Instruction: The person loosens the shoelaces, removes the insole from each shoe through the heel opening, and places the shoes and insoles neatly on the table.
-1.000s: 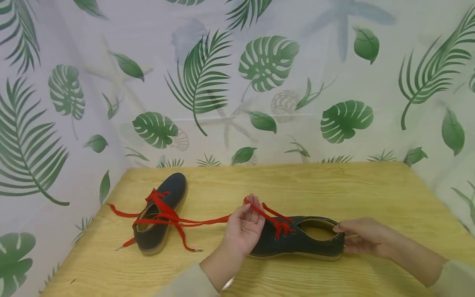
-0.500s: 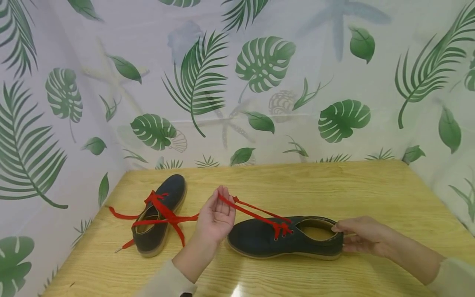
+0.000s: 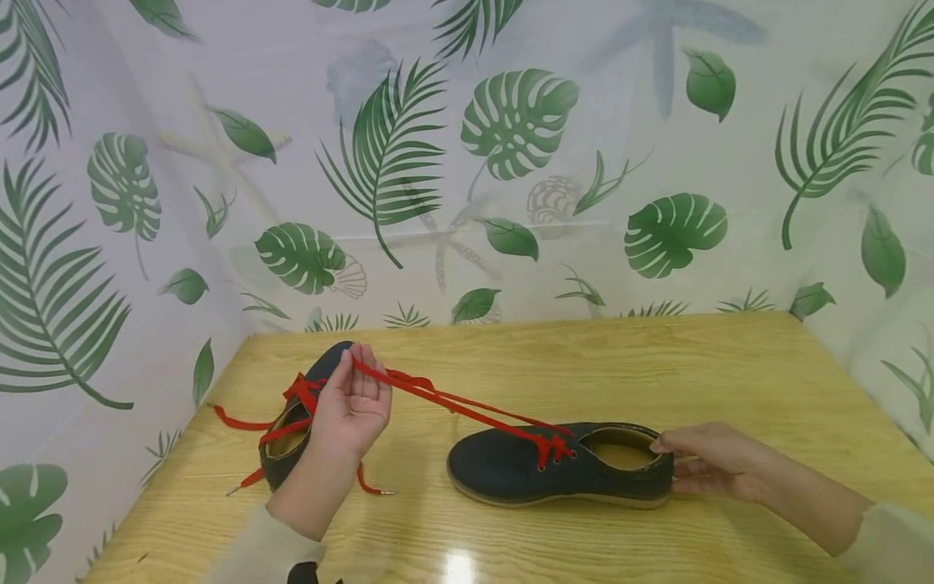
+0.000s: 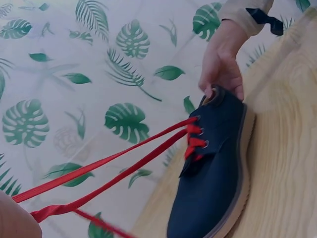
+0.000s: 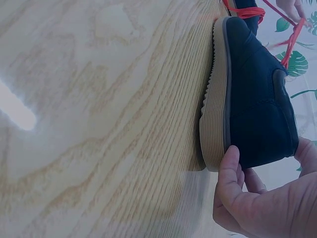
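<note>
A dark navy shoe [image 3: 503,470] lies on the table with its toe to the left. My right hand [image 3: 722,462] grips its heel, thumb at the opening; in the right wrist view the fingers [image 5: 229,168] press against the heel from below. Red shoelaces [image 3: 452,401] run taut from its eyelets up to my left hand [image 3: 353,410], which pinches them, palm turned up. In the left wrist view the laces [image 4: 114,158] stretch from the shoe to the thumb at the lower left. Behind my left hand sits a second navy shoe [image 3: 280,466], partly covered.
The second shoe's own red lace [image 3: 244,422] trails to the left, and a lace end with a metal tip [image 3: 375,491] lies on the wooden table [image 3: 584,543]. A leaf-patterned cloth [image 3: 409,284] hangs behind and at the sides.
My left hand has moved left and slightly up with the laces, from over the right shoe's toe to in front of the left shoe. The right hand has kept its grip on the heel.
</note>
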A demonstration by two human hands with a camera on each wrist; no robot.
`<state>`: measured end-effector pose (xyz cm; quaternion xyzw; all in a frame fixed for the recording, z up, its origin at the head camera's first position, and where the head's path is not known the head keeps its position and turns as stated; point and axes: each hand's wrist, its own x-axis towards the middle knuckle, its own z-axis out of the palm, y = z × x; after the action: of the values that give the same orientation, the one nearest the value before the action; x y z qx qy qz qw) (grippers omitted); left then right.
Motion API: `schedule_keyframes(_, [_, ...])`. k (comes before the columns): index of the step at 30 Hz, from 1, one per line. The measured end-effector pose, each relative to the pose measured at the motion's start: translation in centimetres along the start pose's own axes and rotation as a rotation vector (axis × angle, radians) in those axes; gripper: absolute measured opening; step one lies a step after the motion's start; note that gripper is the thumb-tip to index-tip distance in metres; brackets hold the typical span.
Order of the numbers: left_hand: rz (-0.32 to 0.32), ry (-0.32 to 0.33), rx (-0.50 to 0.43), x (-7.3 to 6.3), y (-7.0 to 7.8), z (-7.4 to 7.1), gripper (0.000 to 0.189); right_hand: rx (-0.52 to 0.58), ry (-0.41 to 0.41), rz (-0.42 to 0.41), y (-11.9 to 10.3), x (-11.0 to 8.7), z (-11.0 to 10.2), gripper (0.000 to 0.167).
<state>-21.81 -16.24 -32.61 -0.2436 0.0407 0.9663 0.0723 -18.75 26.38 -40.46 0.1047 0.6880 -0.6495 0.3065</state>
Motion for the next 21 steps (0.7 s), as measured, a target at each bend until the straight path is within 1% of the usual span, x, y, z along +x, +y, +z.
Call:
schedule_keyframes(5, [0.035,0.061,-0.064,-0.2,2.8,0.6,0.01,-0.006,0.0,-0.003,0.0,0.0,0.1,0.024])
schedule_keyframes(6, [0.045,0.076,-0.077,-0.2,3.3,0.7,0.01,-0.005,-0.001,-0.004,0.0,0.0,0.1,0.023])
schedule_keyframes(9, [0.067,0.094,-0.115,-0.3,5.1,0.5,0.009,0.0,-0.002,-0.006,0.0,0.0,0.1,0.022])
schedule_keyframes(16, [0.104,0.11,-0.194,-0.9,9.5,-0.4,0.012,-0.007,-0.002,-0.012,0.0,0.0,0.1,0.022])
schedule_keyframes(19, [0.123,0.124,-0.217,-1.1,11.6,-0.9,0.012,-0.016,-0.008,-0.013,0.1,0.1,0.0,0.025])
schedule_keyframes(21, [0.131,0.12,-0.225,-1.2,12.8,-1.3,0.011,-0.017,-0.011,-0.012,0.1,0.1,-0.1,0.026])
